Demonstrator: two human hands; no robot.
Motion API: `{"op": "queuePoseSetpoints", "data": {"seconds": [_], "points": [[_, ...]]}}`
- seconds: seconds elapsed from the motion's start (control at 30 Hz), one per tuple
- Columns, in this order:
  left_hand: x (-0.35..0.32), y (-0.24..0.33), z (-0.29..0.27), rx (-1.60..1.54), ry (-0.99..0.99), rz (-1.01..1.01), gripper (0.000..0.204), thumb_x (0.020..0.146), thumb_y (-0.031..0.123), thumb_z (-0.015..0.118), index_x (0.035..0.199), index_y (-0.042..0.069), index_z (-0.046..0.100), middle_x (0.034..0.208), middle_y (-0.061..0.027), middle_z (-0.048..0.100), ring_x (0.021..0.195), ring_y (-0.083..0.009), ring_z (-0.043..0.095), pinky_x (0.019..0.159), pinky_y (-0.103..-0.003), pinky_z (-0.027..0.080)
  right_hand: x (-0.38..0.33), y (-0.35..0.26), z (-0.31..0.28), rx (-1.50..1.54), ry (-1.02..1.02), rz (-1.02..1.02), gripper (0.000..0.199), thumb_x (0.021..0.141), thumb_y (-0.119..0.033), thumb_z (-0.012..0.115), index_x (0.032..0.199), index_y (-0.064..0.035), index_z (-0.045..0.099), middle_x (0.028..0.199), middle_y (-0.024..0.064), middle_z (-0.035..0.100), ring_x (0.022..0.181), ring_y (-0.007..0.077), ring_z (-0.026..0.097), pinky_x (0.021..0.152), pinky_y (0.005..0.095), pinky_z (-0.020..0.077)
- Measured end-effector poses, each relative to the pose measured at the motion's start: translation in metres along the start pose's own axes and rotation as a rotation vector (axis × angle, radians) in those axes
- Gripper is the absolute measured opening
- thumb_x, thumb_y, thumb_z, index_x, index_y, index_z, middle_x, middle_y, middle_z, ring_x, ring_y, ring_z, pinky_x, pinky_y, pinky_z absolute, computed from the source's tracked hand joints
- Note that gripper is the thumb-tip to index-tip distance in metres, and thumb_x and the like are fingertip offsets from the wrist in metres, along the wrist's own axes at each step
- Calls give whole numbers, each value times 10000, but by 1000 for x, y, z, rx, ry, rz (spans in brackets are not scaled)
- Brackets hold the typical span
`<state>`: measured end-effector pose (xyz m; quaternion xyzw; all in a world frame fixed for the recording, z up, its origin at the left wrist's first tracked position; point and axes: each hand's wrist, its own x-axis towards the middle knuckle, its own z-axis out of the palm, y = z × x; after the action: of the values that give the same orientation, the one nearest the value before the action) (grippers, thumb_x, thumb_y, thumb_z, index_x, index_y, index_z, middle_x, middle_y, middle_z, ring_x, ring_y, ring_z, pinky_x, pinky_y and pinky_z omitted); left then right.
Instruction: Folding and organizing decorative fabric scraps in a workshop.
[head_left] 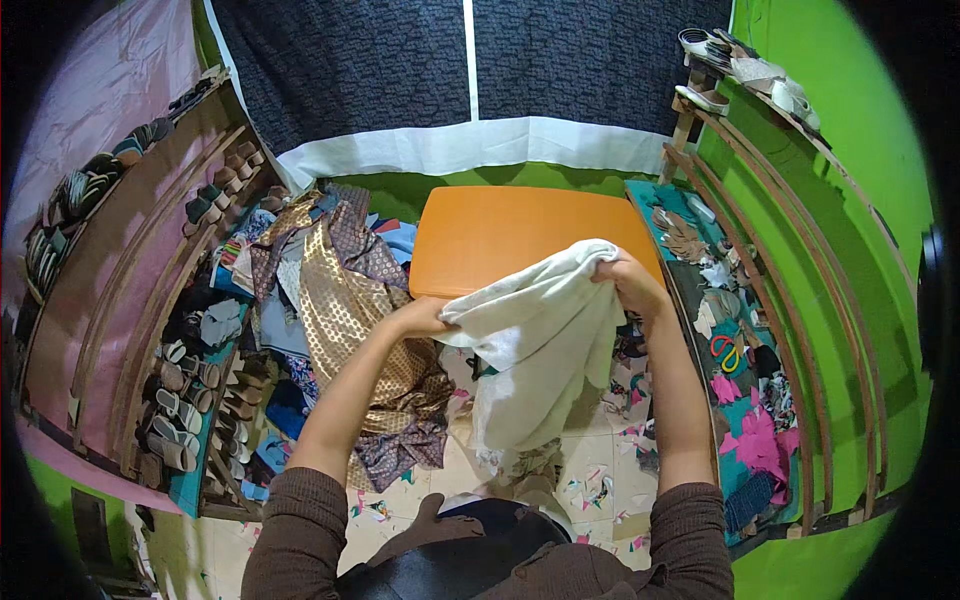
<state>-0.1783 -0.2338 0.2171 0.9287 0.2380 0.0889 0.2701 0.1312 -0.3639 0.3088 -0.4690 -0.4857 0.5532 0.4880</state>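
Note:
A piece of pale cream cloth [545, 345] hangs in folds between my two hands, above the floor and in front of the orange tabletop [520, 225]. My left hand [425, 317] is closed on its left corner, lower down. My right hand [632, 280] grips its upper right edge, a little higher and farther out. The cloth's lower end drops toward my lap, and its far side is hidden. Left of my left hand lies a gold patterned fabric [345, 320], draped over a heap of other cloth.
Shoe racks [120, 340] line the left wall. On the right, a low shelf holds fabric scraps, bright pink pieces [760, 445] and yellow-handled scissors [725, 353], beside wooden rails [800, 270]. Scraps litter the tiled floor [590, 480]. A dark curtain [370, 70] hangs behind the table.

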Motion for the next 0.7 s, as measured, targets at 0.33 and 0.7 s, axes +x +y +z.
{"op": "queuePoseSetpoints", "data": {"seconds": [0.33,0.7], "points": [[34,70,-47,-354,885,-13,193,708,-5,533,890,4,595,779,-77,608,708,-150,569,638,-245,429,-18,73,-63,-501,358,-100,369,753,56,377,1097,5,500,1024,83,559,945,164,498,830,270,378],[77,189,-101,-230,1199,313,347,691,13,645,997,18,482,847,-99,585,799,-161,566,696,-260,445,36,-17,-119,276,594,-563,318,878,-122,453,1173,-4,457,1161,78,493,983,161,501,837,289,401]]}}
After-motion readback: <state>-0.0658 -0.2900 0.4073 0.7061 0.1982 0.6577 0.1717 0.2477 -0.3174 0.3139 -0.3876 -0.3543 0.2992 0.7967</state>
